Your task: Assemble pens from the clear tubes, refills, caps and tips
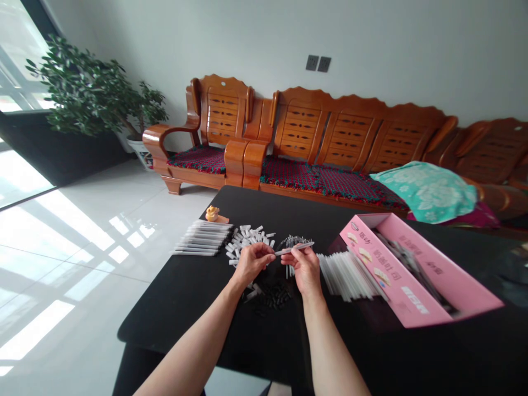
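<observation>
- Right at centre, the left hand [251, 263] and the right hand [301, 269] are up off the black table [173, 324], both closed in a pinch on one slim white pen [295, 250]!
- The left fingertips [270, 255] nip the pen's near end, and the right hand grips it further along; the pen lies almost level, just above the tabletop.
- Close by at twelve o'clock, a bunch of thin dark-tipped refills [295, 242] sits just past the right hand.
- At eleven o'clock, there's a heap of white pen caps [247, 239], and beyond it at ten, a neat row of white pens [202, 237].
- Down at six o'clock, a scatter of small black pieces [268, 297].
- Over at three o'clock, a fan of clear tubes [346, 275] leans against an open pink cardboard box [412, 275].
- Up at eleven, a small orange figurine [212, 214] perches on the table.
- Beyond the table at twelve, a carved wooden sofa [350, 126].
</observation>
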A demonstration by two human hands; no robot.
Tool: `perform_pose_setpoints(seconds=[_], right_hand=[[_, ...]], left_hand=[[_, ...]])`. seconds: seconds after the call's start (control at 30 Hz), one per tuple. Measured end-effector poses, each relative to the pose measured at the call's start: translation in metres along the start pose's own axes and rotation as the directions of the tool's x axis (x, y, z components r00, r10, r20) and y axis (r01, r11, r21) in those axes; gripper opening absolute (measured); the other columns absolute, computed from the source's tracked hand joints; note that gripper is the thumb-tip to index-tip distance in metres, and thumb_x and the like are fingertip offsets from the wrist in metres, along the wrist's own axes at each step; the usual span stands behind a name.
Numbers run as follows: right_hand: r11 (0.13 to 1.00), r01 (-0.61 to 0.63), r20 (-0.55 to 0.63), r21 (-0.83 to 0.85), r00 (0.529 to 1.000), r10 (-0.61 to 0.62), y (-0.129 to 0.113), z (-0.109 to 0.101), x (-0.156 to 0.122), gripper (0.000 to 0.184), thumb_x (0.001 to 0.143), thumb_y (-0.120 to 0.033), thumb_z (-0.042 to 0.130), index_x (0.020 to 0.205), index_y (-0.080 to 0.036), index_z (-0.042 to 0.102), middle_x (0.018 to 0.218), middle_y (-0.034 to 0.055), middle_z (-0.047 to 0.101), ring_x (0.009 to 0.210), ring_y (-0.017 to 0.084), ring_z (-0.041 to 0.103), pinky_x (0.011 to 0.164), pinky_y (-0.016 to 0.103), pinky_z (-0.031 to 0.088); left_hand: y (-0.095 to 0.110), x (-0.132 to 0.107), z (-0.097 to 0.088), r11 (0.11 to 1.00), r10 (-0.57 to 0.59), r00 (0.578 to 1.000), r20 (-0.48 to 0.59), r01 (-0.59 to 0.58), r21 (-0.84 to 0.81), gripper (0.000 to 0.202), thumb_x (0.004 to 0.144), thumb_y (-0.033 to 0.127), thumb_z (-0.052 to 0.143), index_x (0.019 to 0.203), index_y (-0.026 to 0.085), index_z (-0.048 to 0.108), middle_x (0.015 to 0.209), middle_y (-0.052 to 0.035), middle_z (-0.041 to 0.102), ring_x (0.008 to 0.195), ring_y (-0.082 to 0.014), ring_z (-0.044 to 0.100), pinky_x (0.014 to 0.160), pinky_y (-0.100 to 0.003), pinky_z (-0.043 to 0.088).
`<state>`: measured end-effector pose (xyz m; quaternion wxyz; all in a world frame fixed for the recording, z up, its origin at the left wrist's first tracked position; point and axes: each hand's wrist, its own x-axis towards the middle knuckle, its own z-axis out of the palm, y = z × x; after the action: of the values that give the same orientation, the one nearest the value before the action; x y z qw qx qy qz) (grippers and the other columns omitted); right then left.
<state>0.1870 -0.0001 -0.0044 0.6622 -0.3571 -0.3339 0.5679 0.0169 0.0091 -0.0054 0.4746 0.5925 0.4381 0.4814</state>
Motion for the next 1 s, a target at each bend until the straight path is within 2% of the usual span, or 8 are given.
perform_pose_setpoints(seconds=[0.1,0.23,0.33,0.53,0.63,0.73,0.9,1.0], right_hand=[[1.000,-0.001,-0.005,0.007,1.000,0.002,-0.0002,-0.0005,0.0002,0.029,0.071,-0.028,0.078,0.088,-0.017,0.057,0.075,0.0059,0.076,0.060,0.020,0.073,0.053,0.028,0.060],[1.000,0.010,0.003,0.009,1.000,-0.010,0.0003,-0.0009,0.0003,0.028,0.072,-0.027,0.078,0.087,-0.017,0.057,0.074,0.0057,0.075,0.060,0.020,0.073,0.053,0.028,0.060],[1.000,0.006,0.005,0.002,1.000,-0.006,0.0005,-0.0005,0.0002,0.028,0.072,-0.026,0.078,0.088,-0.017,0.057,0.074,0.0060,0.075,0.060,0.020,0.073,0.053,0.027,0.060],[1.000,0.004,-0.010,0.013,1.000,-0.004,0.0000,-0.0010,0.0008,0.028,0.072,-0.025,0.077,0.089,-0.017,0.057,0.075,0.0057,0.075,0.060,0.020,0.073,0.053,0.027,0.060],[1.000,0.008,-0.003,0.018,1.000,-0.007,0.0003,-0.0017,0.0011,0.027,0.072,-0.025,0.077,0.089,-0.017,0.057,0.075,0.0059,0.076,0.061,0.021,0.073,0.053,0.027,0.060],[1.000,0.000,0.006,0.015,1.000,0.000,0.0007,-0.0015,0.0011,0.028,0.072,-0.026,0.078,0.089,-0.017,0.057,0.075,0.0066,0.076,0.060,0.021,0.073,0.052,0.028,0.060],[1.000,0.000,-0.003,0.011,1.000,0.000,0.0005,-0.0010,0.0012,0.028,0.071,-0.026,0.078,0.088,-0.017,0.058,0.074,0.0057,0.075,0.060,0.021,0.073,0.052,0.027,0.060],[1.000,-0.001,-0.004,0.003,1.000,0.001,0.0006,-0.0011,0.0015,0.028,0.072,-0.027,0.077,0.088,-0.017,0.057,0.075,0.0055,0.075,0.060,0.020,0.073,0.052,0.027,0.060]], left_hand=[[0.0022,-0.0010,-0.0005,1.000,-0.001,1.000,-0.029,0.001,-0.007,0.045,0.075,0.051,0.069,0.098,0.012,0.068,0.061,0.0001,0.061,0.044,-0.0078,0.050,0.041,-0.017,0.033],[0.0010,-0.0022,-0.0008,0.996,-0.022,0.999,0.043,0.018,0.090,0.048,0.086,0.055,0.053,0.074,0.012,0.069,0.052,-0.0001,0.057,0.038,-0.0063,0.044,0.039,-0.017,0.028],[-0.0011,-0.0010,0.0002,0.995,-0.010,0.999,0.050,0.006,0.096,0.041,0.081,0.051,0.062,0.073,0.012,0.067,0.052,0.0010,0.056,0.040,-0.0064,0.045,0.040,-0.016,0.029],[0.0043,-0.0014,-0.0004,1.000,0.024,1.000,-0.021,-0.023,0.020,0.044,0.076,0.049,0.069,0.100,0.013,0.067,0.063,0.0004,0.060,0.045,-0.0075,0.048,0.042,-0.017,0.033],[0.0064,-0.0033,-0.0014,0.989,0.036,0.999,0.000,-0.036,0.147,0.045,0.087,0.053,0.053,0.079,0.012,0.070,0.046,0.0025,0.049,0.041,-0.0068,0.041,0.041,-0.017,0.027],[0.0049,-0.0028,-0.0009,0.977,0.034,0.999,0.026,-0.038,0.208,0.045,0.086,0.052,0.055,0.067,0.012,0.067,0.042,0.0029,0.047,0.040,-0.0070,0.040,0.041,-0.018,0.026],[0.0033,-0.0013,-0.0003,0.994,0.028,1.000,-0.013,-0.027,0.107,0.037,0.076,0.048,0.069,0.087,0.013,0.069,0.057,0.0014,0.058,0.044,-0.0084,0.047,0.043,-0.018,0.033],[0.0056,-0.0028,-0.0014,0.990,0.046,0.998,-0.030,-0.042,0.137,0.038,0.083,0.050,0.060,0.088,0.013,0.069,0.055,0.0015,0.057,0.044,-0.0080,0.045,0.044,-0.018,0.031]])
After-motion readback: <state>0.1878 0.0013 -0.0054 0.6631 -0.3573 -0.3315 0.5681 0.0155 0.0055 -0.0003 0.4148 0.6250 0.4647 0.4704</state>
